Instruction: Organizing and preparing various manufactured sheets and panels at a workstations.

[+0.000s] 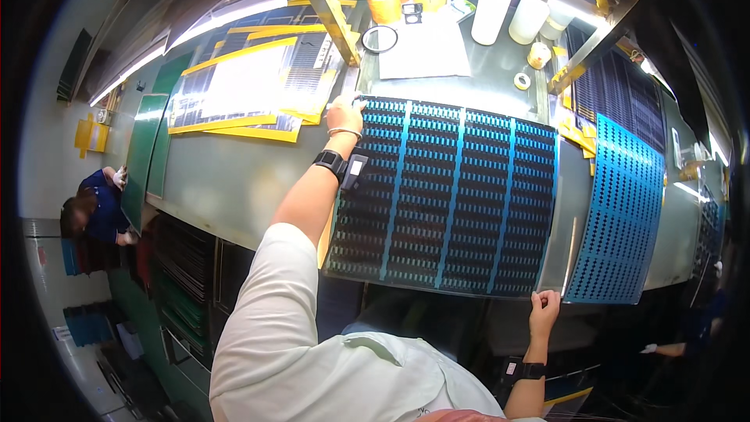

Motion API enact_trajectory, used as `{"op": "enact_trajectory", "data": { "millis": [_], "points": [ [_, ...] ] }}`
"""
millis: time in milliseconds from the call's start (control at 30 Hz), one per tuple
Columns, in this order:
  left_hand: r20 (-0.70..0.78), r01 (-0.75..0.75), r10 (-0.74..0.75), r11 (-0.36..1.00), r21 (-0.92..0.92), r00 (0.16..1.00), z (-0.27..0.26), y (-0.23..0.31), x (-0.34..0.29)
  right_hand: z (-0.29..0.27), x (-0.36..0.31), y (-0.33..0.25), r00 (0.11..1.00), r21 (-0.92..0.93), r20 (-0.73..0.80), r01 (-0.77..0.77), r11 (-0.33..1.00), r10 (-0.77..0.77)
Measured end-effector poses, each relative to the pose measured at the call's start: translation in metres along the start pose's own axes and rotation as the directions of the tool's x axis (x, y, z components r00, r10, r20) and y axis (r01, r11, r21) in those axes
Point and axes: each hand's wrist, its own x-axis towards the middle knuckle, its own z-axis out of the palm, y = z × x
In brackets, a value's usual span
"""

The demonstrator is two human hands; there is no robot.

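A large flat panel [447,195], dark with blue stripes and rows of small rectangles, lies in front of me, its near edge along the bench's front edge. At its far left corner, my left hand [345,115] is closed on the edge. My right hand [545,311] pinches the near right corner, fingers curled together. Both wrists wear black bands with a small device. Beyond the panel lies a white sheet [424,51]. To the right, a bright blue panel [617,219] with rows of dark marks juts past the bench edge.
Yellow-edged sheets [234,90] are stacked at the left. Tape rolls [522,80], white cylinders [492,14] and an orange pot [383,6] stand at the back. Metal posts [324,8] rise from the bench. A person [98,203] handles green panels at far left; a gloved hand [650,349] shows at right.
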Motion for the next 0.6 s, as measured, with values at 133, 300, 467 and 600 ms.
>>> {"op": "enact_trajectory", "data": {
  "millis": [133,300,467,600],
  "points": [
    [-0.043,-0.187,0.193,0.975,0.118,0.98,0.003,-0.019,0.001,0.004,-0.001,-0.005,1.0,0.002,0.003,0.002,1.0,-0.002],
    [0.039,-0.31,0.315,0.897,0.314,0.948,0.01,0.005,-0.003,-0.011,-0.003,-0.005,0.999,-0.025,-0.036,-0.011,1.0,0.01],
    [-0.013,-0.431,0.525,0.713,0.552,0.851,-0.021,0.003,-0.021,-0.003,0.01,-0.069,0.966,-0.507,-0.055,0.192,0.84,-0.254],
    [0.036,-0.417,0.452,0.787,0.455,0.891,-0.005,0.006,-0.022,0.012,0.014,-0.049,0.949,-0.516,0.083,0.303,0.802,-0.305]
  ]
}}
